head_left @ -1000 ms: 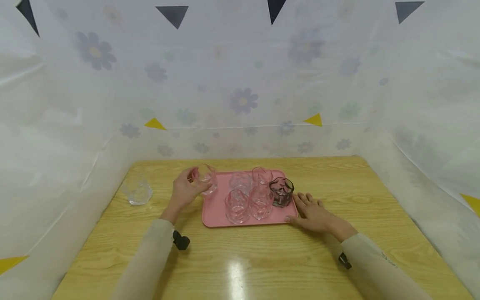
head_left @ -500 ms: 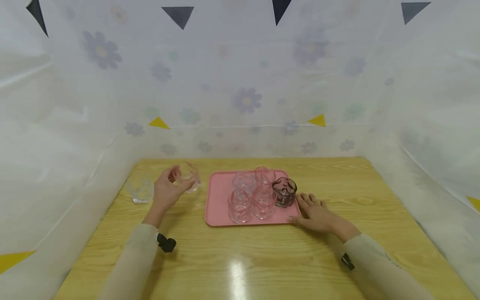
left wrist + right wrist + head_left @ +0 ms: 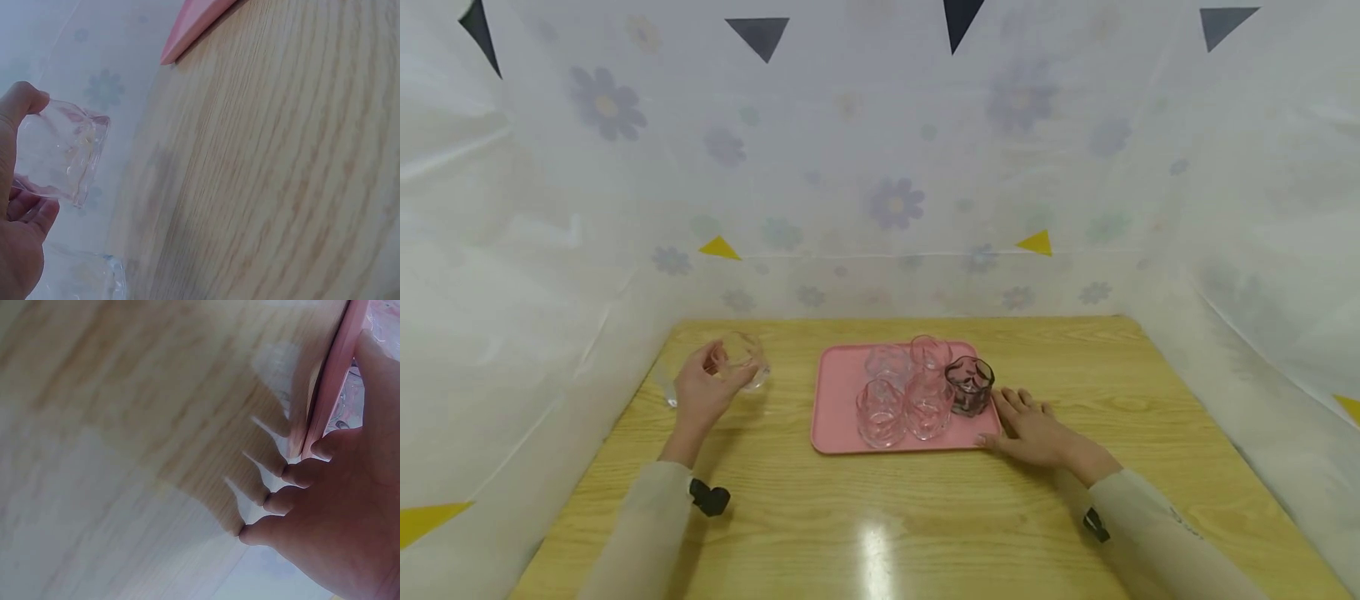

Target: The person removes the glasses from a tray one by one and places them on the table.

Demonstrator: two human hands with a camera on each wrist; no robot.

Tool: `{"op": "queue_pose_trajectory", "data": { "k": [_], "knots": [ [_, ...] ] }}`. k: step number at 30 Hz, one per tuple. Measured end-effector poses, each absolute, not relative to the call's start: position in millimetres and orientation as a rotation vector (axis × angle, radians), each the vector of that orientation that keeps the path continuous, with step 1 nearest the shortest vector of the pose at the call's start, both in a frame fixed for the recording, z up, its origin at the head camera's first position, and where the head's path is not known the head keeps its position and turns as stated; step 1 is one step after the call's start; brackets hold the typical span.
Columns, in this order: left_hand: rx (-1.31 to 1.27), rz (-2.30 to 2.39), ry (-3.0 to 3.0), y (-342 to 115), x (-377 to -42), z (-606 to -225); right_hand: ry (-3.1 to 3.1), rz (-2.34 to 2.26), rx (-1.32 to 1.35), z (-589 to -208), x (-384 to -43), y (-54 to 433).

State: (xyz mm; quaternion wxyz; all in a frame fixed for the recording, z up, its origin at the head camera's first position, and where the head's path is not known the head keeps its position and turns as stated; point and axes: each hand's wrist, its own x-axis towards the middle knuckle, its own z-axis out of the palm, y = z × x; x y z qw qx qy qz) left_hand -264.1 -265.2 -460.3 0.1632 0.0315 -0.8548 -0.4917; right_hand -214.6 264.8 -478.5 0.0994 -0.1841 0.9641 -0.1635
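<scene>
My left hand holds a clear glass tumbler between thumb and fingers, left of the pink tray. In the left wrist view the tumbler lies across the grip, its thick base facing right. Another clear glass stands on the table, partly hidden behind that hand. Several clear glasses and one dark grey glass stand on the tray. My right hand lies at the tray's right edge, its thumb on the rim and fingers spread; in the right wrist view its fingertips touch the tabletop.
The wooden table reaches back to a white flower-patterned curtain. Similar white sheeting hangs along both sides.
My left hand has carried the clear tumbler leftward from the tray's left end, out over the table toward the standing glass. My right hand stays at the tray's right edge.
</scene>
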Motion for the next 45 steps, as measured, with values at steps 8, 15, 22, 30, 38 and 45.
{"op": "queue_pose_trajectory", "data": {
  "k": [8, 15, 22, 30, 38, 45],
  "knots": [
    [0.13, -1.377, -2.405, -271.6, -261.6, -467.7, 2.85, -0.47, -0.542, -479.5, -215.6, 265.2],
    [0.139, -1.316, -2.383, -268.6, -260.0, -473.0, 2.847, -0.479, -0.535, -480.4, -216.0, 264.9],
    [0.163, -1.273, -2.342, -264.8, -258.5, -478.8, 2.841, -0.484, -0.53, -478.5, -215.7, 264.5],
    [0.197, -1.244, -2.347, -262.8, -257.0, -483.5, 2.854, -0.471, -0.532, -480.4, -216.0, 264.3],
    [0.207, -1.403, -2.305, -263.9, -255.6, -487.6, 2.851, -0.479, -0.535, -478.8, -215.3, 263.8],
    [0.226, -1.258, -2.317, -262.1, -255.5, -490.2, 2.845, -0.486, -0.532, -476.0, -213.9, 262.3]
  ]
}}
